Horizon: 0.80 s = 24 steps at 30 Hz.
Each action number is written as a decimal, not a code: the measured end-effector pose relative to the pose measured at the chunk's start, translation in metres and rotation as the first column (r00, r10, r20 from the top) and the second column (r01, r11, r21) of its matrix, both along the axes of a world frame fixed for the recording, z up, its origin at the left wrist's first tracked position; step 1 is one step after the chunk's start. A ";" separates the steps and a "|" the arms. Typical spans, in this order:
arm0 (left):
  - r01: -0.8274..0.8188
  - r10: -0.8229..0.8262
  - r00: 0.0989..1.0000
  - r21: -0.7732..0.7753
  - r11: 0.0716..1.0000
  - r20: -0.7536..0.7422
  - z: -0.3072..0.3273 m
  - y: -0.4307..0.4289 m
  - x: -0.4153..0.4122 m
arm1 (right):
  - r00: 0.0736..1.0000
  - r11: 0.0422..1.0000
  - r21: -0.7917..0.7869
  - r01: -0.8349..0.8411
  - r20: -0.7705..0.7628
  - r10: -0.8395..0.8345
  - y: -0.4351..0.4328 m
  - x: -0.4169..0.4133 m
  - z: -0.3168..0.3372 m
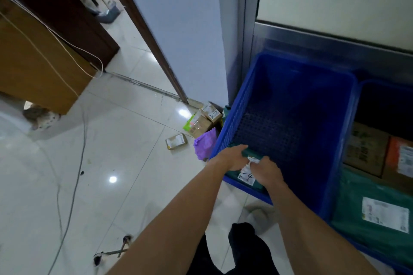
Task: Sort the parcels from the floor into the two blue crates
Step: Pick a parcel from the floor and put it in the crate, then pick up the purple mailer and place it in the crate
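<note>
Green parcel [247, 177] marked "4", gripped by left hand [232, 157] and right hand [269, 169].

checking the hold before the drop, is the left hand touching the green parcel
Touching. Head view shows the left hand curled over the upper edge of the green parcel, no gap.

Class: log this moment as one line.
left hand, right hand: grip green parcel | at left crate rim | floor parcels: unsorted

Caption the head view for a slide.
Left hand and right hand grip a green parcel at the left blue crate.
</note>
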<state>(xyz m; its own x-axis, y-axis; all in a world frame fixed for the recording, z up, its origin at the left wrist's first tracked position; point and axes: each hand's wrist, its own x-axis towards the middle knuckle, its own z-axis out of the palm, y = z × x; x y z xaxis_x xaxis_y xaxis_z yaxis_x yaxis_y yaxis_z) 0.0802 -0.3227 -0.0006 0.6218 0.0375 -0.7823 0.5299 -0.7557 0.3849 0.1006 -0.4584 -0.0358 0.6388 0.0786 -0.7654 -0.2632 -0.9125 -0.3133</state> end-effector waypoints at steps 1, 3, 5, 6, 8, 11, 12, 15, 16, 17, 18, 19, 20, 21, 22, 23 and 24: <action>-0.002 0.002 1.000 -0.011 1.000 0.009 0.004 0.007 0.000 | 1.000 1.000 -0.006 -0.012 0.014 0.012 0.008 0.000 0.004; -0.026 0.026 1.000 -0.045 0.999 0.010 0.013 0.024 0.004 | 0.998 0.999 -0.031 -0.034 0.048 0.035 0.026 0.001 0.010; -0.073 0.072 0.997 -0.128 0.989 -0.013 0.022 0.045 0.009 | 0.996 0.997 -0.055 -0.053 0.073 0.057 0.050 0.004 0.012; -0.108 0.104 0.994 -0.186 0.977 -0.031 0.026 0.057 0.010 | 0.995 0.997 -0.058 -0.054 0.075 0.058 0.062 0.005 0.012; -0.176 0.162 0.984 -0.288 0.941 -0.071 0.029 0.086 0.009 | 0.995 0.997 -0.076 -0.029 0.090 0.036 0.090 0.007 0.011; -0.389 0.375 0.920 -0.380 0.839 -0.113 0.016 0.143 0.002 | 0.989 0.995 -0.099 0.014 0.146 0.000 0.136 0.002 0.008; -0.436 0.422 0.898 -0.391 0.810 -0.127 0.010 0.165 -0.002 | 0.985 0.995 -0.096 0.015 0.175 0.002 0.152 -0.001 0.006; -0.490 0.465 0.871 -0.368 0.790 -0.161 -0.012 0.232 -0.016 | 0.966 0.997 -0.081 0.010 0.260 0.011 0.204 -0.014 -0.005; -0.497 0.469 0.867 -0.344 0.797 -0.168 -0.021 0.253 -0.022 | 0.962 0.997 -0.081 0.010 0.271 0.013 0.219 -0.018 -0.009; -0.504 0.469 0.864 -0.320 0.802 -0.184 -0.029 0.271 -0.027 | 0.964 0.997 -0.076 0.015 0.265 0.005 0.232 -0.021 -0.014; -0.512 0.468 0.859 -0.308 0.802 -0.210 -0.037 0.287 -0.031 | 0.968 0.997 -0.069 0.027 0.249 -0.009 0.244 -0.023 -0.022; -0.528 0.471 0.848 -0.307 0.792 -0.244 -0.047 0.301 -0.035 | 0.975 0.997 -0.068 0.042 0.221 -0.026 0.255 -0.024 -0.028; -0.557 0.485 0.828 -0.314 0.769 -0.280 -0.055 0.311 -0.038 | 0.981 0.996 -0.075 0.050 0.191 -0.035 0.263 -0.024 -0.035; -0.565 0.488 0.822 -0.320 0.760 -0.292 -0.064 0.319 -0.042 | 0.987 0.995 -0.085 0.045 0.161 -0.030 0.270 -0.023 -0.043; -0.568 0.490 0.820 -0.311 0.762 -0.296 -0.072 0.325 -0.045 | 0.992 0.994 -0.100 0.034 0.128 -0.021 0.276 -0.023 -0.053; -0.550 0.483 0.832 -0.286 0.785 -0.273 -0.085 0.330 -0.046 | 0.995 0.993 -0.115 0.027 0.096 -0.016 0.281 -0.022 -0.064; -0.545 0.488 0.837 -0.300 0.783 -0.247 -0.100 0.334 -0.047 | 0.998 0.991 -0.134 0.015 0.064 -0.007 0.285 -0.020 -0.075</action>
